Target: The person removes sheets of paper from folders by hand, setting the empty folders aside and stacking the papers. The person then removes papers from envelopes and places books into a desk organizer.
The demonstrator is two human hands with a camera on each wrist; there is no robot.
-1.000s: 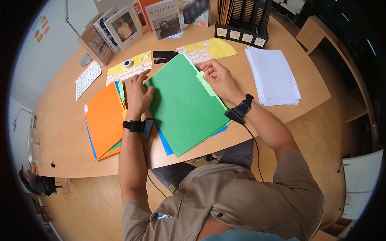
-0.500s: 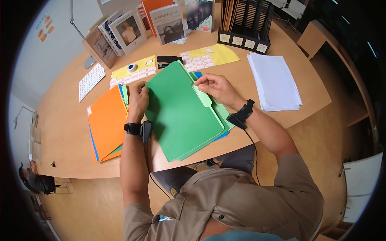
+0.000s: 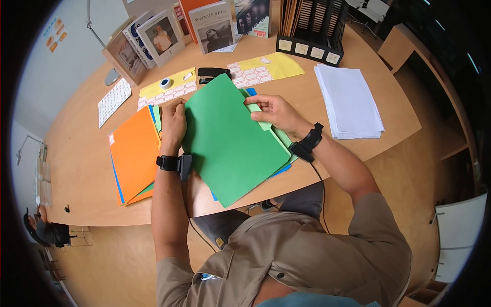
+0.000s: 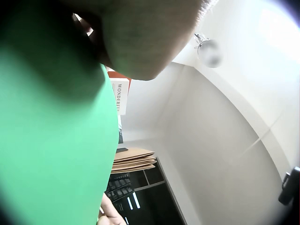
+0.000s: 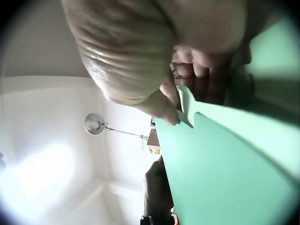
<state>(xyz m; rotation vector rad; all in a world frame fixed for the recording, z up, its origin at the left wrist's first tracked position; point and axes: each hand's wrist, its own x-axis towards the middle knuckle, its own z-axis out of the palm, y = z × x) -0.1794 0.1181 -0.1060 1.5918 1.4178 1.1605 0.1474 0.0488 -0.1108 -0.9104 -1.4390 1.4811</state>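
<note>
A green folder (image 3: 232, 143) is raised off the table between the two hands, tilted, with a lighter green inside and tab along its right edge. My left hand (image 3: 174, 125) grips its left edge, fingers curled round it. On the right edge, my right hand (image 3: 279, 113) pinches the tab between thumb and fingers, which the right wrist view shows close up at the folder (image 5: 220, 164). Beneath it lie another light green folder and a blue one (image 3: 282, 170). In the left wrist view the folder (image 4: 56, 140) fills the left side.
Left of my left hand lies a fanned stack of orange, blue and green folders (image 3: 134, 153). White papers (image 3: 350, 102) lie at the right. Behind are label sheets on yellow backing (image 3: 279, 66), a black stapler (image 3: 212, 73), standing books (image 3: 212, 30) and a black file organizer (image 3: 309, 50).
My left hand has closed round the folder's left edge. My right hand has moved down the right edge and now pinches the tab; the folder's lower right edge has shifted.
</note>
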